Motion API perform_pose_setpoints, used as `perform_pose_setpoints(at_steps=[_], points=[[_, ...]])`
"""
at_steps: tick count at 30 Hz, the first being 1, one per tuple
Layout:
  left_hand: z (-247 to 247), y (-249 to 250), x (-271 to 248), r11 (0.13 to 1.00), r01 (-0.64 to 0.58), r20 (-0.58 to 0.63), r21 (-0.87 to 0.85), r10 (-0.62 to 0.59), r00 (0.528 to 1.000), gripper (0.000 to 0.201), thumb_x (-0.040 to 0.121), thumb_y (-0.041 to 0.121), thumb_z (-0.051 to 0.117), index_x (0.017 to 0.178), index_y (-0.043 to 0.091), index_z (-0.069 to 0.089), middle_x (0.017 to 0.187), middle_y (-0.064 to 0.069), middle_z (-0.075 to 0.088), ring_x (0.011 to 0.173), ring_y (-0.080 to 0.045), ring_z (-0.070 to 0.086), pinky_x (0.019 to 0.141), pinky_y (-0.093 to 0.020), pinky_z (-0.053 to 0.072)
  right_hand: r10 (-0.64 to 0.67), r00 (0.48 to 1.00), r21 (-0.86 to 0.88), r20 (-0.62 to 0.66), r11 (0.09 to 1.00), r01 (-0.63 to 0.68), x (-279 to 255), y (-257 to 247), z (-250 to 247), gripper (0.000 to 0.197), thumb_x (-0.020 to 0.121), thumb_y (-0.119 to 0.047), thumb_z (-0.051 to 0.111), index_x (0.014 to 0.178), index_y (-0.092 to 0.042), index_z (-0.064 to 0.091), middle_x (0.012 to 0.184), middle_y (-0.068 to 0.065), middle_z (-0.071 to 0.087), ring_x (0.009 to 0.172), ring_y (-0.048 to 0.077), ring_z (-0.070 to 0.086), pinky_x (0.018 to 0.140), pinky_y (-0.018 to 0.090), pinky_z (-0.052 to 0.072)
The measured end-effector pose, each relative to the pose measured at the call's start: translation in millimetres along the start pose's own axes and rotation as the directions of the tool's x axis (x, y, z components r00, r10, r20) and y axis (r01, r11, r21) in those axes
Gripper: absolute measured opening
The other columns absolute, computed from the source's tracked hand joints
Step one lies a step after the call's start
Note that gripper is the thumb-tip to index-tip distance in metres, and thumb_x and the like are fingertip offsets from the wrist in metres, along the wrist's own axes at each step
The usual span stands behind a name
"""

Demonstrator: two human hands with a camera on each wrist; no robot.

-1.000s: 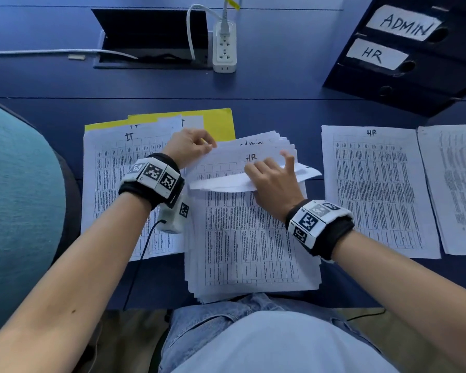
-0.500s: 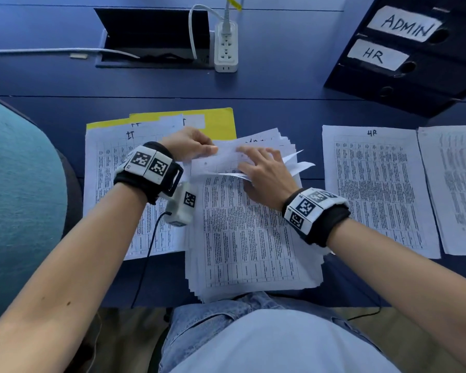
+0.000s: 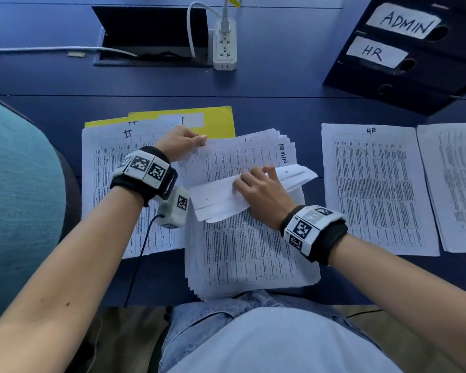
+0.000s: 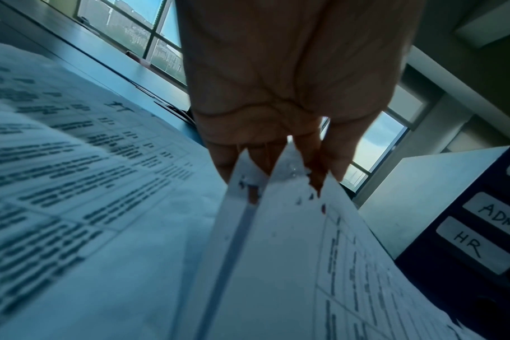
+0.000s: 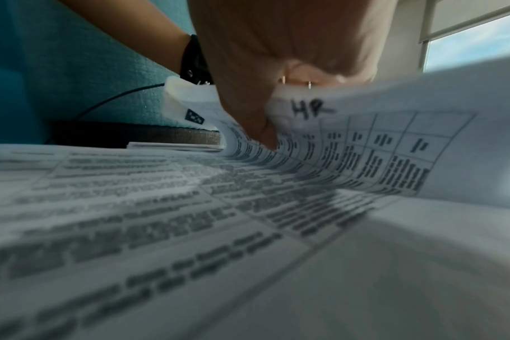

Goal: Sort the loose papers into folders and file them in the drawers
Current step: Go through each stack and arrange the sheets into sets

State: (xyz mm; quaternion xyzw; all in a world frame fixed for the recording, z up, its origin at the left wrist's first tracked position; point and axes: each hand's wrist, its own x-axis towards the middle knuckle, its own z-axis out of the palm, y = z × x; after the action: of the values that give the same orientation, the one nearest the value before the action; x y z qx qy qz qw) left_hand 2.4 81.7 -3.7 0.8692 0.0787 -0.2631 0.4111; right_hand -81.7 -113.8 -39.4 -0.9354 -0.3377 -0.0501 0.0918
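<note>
Sorting step, mid-stack. The thick stack of white printed table sheets (image 3: 249, 254) lies on the dark blue counter (image 3: 267, 98) at its near edge, right in front of the person.

Right hand (image 3: 261, 192): fingers curled round a bent-back sheaf of top sheets (image 3: 226, 196), folded toward the body. The right wrist view shows the thumb pressing a sheet marked "HR" at its top. Left hand (image 3: 179, 142): fingers pinching the far-left corner of the sheets beneath; the left wrist view shows two or three paper corners caught between the fingertips (image 4: 339, 161). The sheet exposed below reads "ADMIN" (image 3: 282, 153) along its right edge.

Already laid out: white sheet headed "HR" (image 3: 374, 187) just right of the stack, another printed sheet (image 3: 455, 184) beyond it with its heading cut off, and a white "IT" sheet (image 3: 113, 184) at left lying over flat yellow card folders (image 3: 215, 122). Dark drawer unit with handwritten "ADMIN" and "HR" labels (image 3: 404, 49) sits far right.

Judgement, doing this well:
- Read every heading before pulling; the HR group seems to end where ADMIN begins.
- Separate the pinched corners so no stray ADMIN sheet rides along.
- Lift the sheaf rather than drag it, as the stack is fanned and would likely skew.
- Avoid hard creasing at the fold.
- Land it squarely on the HR pile.
</note>
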Motion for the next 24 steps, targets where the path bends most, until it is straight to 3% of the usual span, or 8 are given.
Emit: perform_pose_setpoints(at_steps=[5, 7, 9, 12, 15, 18, 22, 24], points=[[-5, 1, -8, 0.998, -0.057, 0.105, -0.011, 0.058, 0.993, 0.027, 0.095, 0.016, 0.049, 0.07, 0.015, 0.056, 0.061, 0.001, 0.047, 0.054, -0.008, 0.042, 0.057, -0.021, 0.035, 0.11, 0.99, 0.064, 0.092, 0.991, -0.116, 14, 2, -7, 0.052, 0.035, 0.001, 0.081, 0.084, -0.009, 0.066, 0.095, 0.015, 0.066, 0.083, 0.03, 0.065, 0.078, 0.043, 0.046], [-5, 1, -12, 0.991, -0.128, 0.147, -0.024, 0.131, 0.981, 0.021, 0.094, 0.015, 0.05, 0.075, 0.017, 0.059, 0.064, 0.007, 0.055, 0.057, 0.001, 0.05, 0.069, -0.022, 0.038, 0.205, 0.967, 0.083, 0.15, 0.972, -0.219, 22, 5, -15, 0.044, 0.054, 0.001, 0.076, 0.095, -0.008, 0.063, 0.098, 0.012, 0.066, 0.088, 0.029, 0.063, 0.086, 0.046, 0.041], [-5, 5, -17, 0.978, -0.194, 0.129, -0.072, 0.202, 0.971, 0.022, 0.092, 0.039, 0.052, 0.09, 0.019, 0.062, 0.085, 0.013, 0.063, 0.077, 0.004, 0.055, 0.08, -0.022, 0.04, 0.281, 0.942, 0.055, 0.186, 0.954, -0.295, 31, 12, -27, 0.023, 0.079, -0.005, 0.06, 0.101, -0.01, 0.06, 0.098, 0.008, 0.066, 0.097, 0.028, 0.058, 0.097, 0.043, 0.026], [-5, 9, -21, 0.92, -0.211, 0.031, -0.329, 0.233, 0.972, 0.07, 0.055, 0.086, 0.053, 0.086, 0.025, 0.067, 0.096, 0.003, 0.064, 0.093, -0.011, 0.059, 0.085, -0.023, 0.042, 0.375, 0.918, 0.053, 0.126, 0.922, -0.384, 47, 28, -51, 0.011, 0.091, -0.021, 0.053, 0.094, -0.013, 0.06, 0.097, 0.006, 0.065, 0.104, 0.024, 0.051, 0.097, 0.036, 0.017], [1, 14, -28, 0.864, -0.257, -0.01, -0.433, 0.281, 0.96, 0.041, 0.081, 0.052, 0.062, 0.081, 0.011, 0.057, 0.075, 0.003, 0.065, 0.072, -0.012, 0.061, 0.075, -0.019, 0.047, 0.455, 0.89, 0.164, 0.027, 0.876, -0.453, 64, 44, -80, 0.015, 0.091, -0.031, 0.056, 0.084, -0.017, 0.054, 0.083, 0.001, 0.057, 0.095, 0.017, 0.047, 0.089, 0.033, 0.02], [7, 22, -32, 0.825, -0.37, -0.194, -0.427, 0.315, 0.929, 0.028, 0.069, 0.033, 0.07, 0.091, 0.016, 0.062, 0.088, 0.002, 0.068, 0.087, -0.017, 0.062, 0.084, -0.032, 0.051, 0.504, 0.859, 0.277, -0.087, 0.841, -0.465, 74, 51, -98, 0.019, 0.089, -0.032, 0.059, 0.096, -0.014, 0.059, 0.091, -0.002, 0.057, 0.099, 0.012, 0.042, 0.084, 0.029, 0.017], [-5, 36, -38, 0.728, -0.515, -0.442, -0.453, 0.318, 0.839, 0.007, 0.078, 0.014, 0.068, 0.082, 0.015, 0.062, 0.069, 0.016, 0.069, 0.071, -0.003, 0.062, 0.071, -0.023, 0.052, 0.742, 0.607, 0.483, -0.283, 0.658, -0.578, 63, 61, -106, 0.071, 0.08, -0.053, 0.064, 0.133, -0.013, 0.04, 0.141, 0.007, 0.034, 0.132, 0.023, 0.027, 0.107, 0.045, 0.018], [-14, 46, -49, 0.643, -0.609, -0.504, -0.464, 0.374, 0.779, 0.01, 0.082, 0.004, 0.063, 0.083, 0.014, 0.063, 0.07, 0.016, 0.07, 0.072, -0.001, 0.064, 0.071, -0.022, 0.052, 0.859, 0.497, 0.76, -0.126, 0.405, -0.508, 51, 67, -108, 0.082, 0.079, -0.046, 0.068, 0.14, -0.007, 0.03, 0.142, 0.01, 0.033, 0.132, 0.024, 0.031, 0.109, 0.046, 0.026]])
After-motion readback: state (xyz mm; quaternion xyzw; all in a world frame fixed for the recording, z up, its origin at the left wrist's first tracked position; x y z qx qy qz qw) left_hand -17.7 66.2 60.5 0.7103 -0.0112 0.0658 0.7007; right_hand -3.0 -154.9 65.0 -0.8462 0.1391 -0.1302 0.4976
